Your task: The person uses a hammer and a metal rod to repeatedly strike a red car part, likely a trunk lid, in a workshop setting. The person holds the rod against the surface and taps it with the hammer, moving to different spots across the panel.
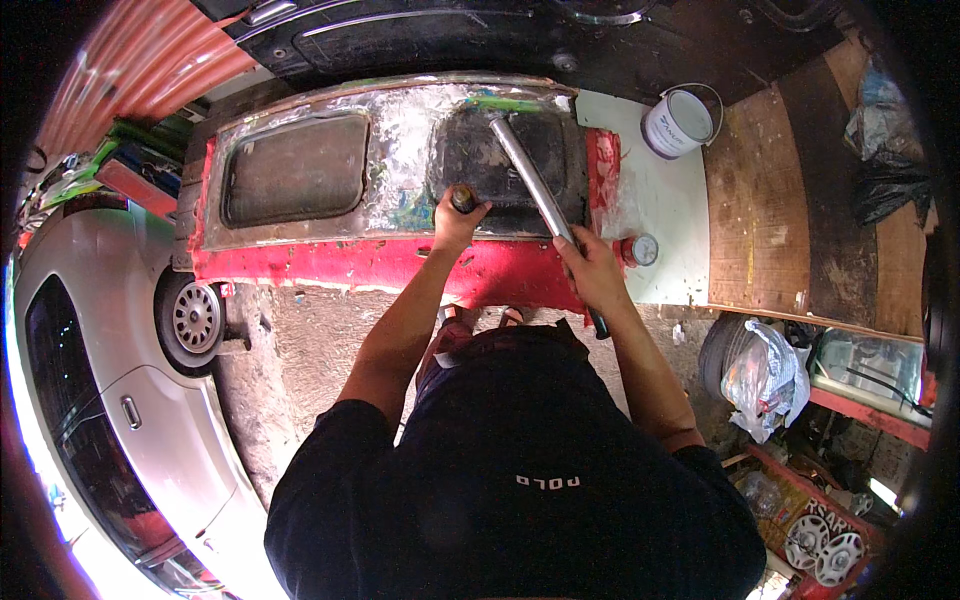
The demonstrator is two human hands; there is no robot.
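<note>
A long silver metal tube (530,175) with a black end (600,325) slants over the panel. My right hand (592,268) is closed around its lower part, near the panel's front edge. My left hand (456,222) grips a short, round, dark thing with an amber-brown rim (463,198); the fingers hide most of it, so its kind does not show. Beneath both hands lies a worn vehicle panel (398,140), with patches of white, green and bare grey. It has a dark recessed area on the left (295,170) and another on the right, under the tube.
Red cloth (400,262) spreads under the panel. A small round can (641,250) stands right of my right hand. Farther back is a white bucket (678,124) with a wire handle. A silver car (130,330) stands at left; plastic bags (765,378) and wheel covers (838,556) lie at right.
</note>
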